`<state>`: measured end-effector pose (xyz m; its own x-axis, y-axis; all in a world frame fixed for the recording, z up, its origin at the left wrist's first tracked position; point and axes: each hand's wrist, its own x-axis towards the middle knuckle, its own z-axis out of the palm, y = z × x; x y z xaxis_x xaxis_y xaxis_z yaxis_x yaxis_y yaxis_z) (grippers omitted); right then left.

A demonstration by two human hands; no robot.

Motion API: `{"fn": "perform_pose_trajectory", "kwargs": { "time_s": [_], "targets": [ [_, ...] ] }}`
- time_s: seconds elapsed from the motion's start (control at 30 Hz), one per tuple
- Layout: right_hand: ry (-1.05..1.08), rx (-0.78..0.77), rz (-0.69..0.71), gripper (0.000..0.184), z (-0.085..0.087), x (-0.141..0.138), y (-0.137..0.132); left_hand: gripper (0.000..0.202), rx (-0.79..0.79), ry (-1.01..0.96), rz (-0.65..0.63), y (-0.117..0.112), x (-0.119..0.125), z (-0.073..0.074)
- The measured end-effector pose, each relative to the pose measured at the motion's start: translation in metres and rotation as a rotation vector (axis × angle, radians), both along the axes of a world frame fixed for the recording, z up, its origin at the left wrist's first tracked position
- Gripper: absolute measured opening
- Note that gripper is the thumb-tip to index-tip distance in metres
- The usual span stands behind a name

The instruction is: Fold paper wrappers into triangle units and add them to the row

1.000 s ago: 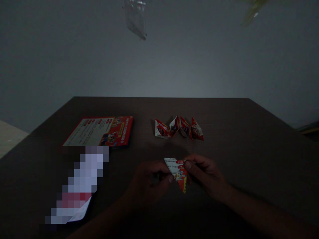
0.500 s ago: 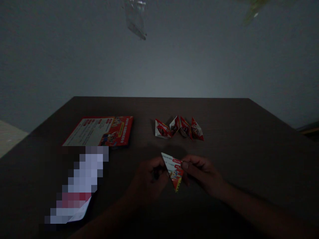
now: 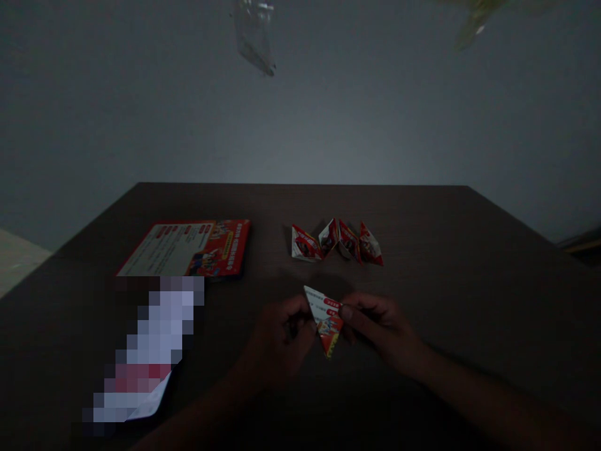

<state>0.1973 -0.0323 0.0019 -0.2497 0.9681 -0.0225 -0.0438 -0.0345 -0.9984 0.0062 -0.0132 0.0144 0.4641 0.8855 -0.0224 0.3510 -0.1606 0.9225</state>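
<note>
Between my two hands is a folded paper triangle [image 3: 326, 318], white at the top and red with a printed picture lower down, one point aimed toward me. My left hand [image 3: 285, 338] pinches its left edge between thumb and fingers. On the right edge, my right hand [image 3: 378, 329] has its thumb on the front face and its fingers partly hidden behind. Beyond my hands, several folded red and white paper pieces [image 3: 348, 241] stand in a row on the dark table [image 3: 422, 219].
At the left lies a stack of printed red and white sheets [image 3: 228, 250]. Nearer me is a lit, blurred-out phone-like device [image 3: 153, 401]. A clear plastic bag [image 3: 256, 41] hangs against the wall [image 3: 375, 106] behind the table.
The paper triangle has tilted slightly, its lower point shifting a little up and left. Both hands keep their hold almost in place.
</note>
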Motion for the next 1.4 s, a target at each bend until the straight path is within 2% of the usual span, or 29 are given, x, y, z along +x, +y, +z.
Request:
{"fn": "perform_pose_trajectory", "kwargs": {
  "time_s": [0.23, 0.47, 0.7, 1.03, 1.17, 1.3, 1.4],
  "targets": [
    [0.107, -0.040, 0.068, 0.025, -0.001, 0.000, 0.001, 0.016, -0.029, -0.052, 0.019, 0.000, 0.001, 0.001],
    [0.075, -0.048, 0.108, 0.025, 0.000, 0.000, 0.000, 0.011, -0.091, -0.117, 0.013, 0.000, 0.003, 0.002],
    [-0.007, -0.025, 0.142, 0.025, 0.004, 0.000, 0.000, 0.004, -0.088, -0.167, 0.006, -0.001, 0.004, 0.002],
    [-0.145, 0.071, 0.227, 0.027, 0.011, -0.001, -0.001, 0.013, -0.146, -0.136, 0.042, 0.000, 0.006, 0.009],
    [-0.085, 0.060, 0.199, 0.022, 0.011, -0.002, -0.003, 0.019, -0.127, -0.160, 0.059, 0.001, 0.005, 0.008],
    [0.020, 0.084, 0.208, 0.032, 0.009, -0.002, -0.004, 0.028, -0.108, -0.177, 0.066, 0.001, 0.003, 0.004],
    [0.015, 0.126, 0.229, 0.037, 0.008, -0.002, -0.003, 0.028, -0.095, -0.175, 0.076, 0.001, 0.002, 0.002]
  ]
}}
